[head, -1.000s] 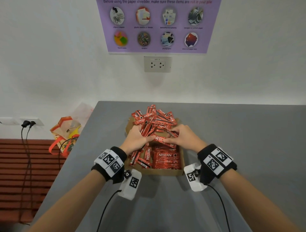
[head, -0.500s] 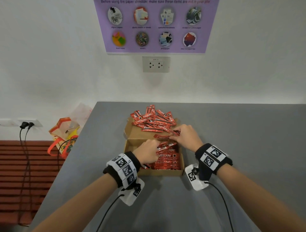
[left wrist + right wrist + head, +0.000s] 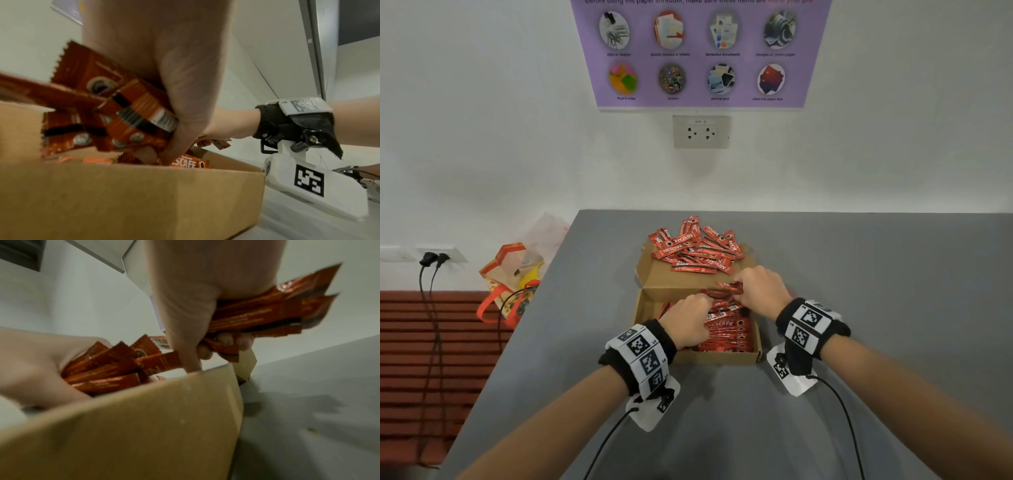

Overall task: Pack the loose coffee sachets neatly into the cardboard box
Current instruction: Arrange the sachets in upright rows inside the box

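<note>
An open cardboard box (image 3: 717,357) stands on the grey table (image 3: 859,274), with red coffee sachets (image 3: 729,334) stacked in its right half. More loose sachets (image 3: 697,248) lie heaped on and beyond its back flap. My left hand (image 3: 688,320) reaches into the box and grips a bunch of sachets (image 3: 131,112). My right hand (image 3: 756,287) hovers over the box's back edge and holds another bundle of sachets (image 3: 267,314) with its fingers curled round them.
The table's left edge (image 3: 544,291) drops off beside an orange-handled bag (image 3: 512,277) and plugged cables (image 3: 431,260). A white wall with a socket (image 3: 701,132) and a purple poster (image 3: 700,51) stands behind the table.
Both hands left the far pile with sachets. The left came back into the box's near part, the right drew back to the box's rear edge.
</note>
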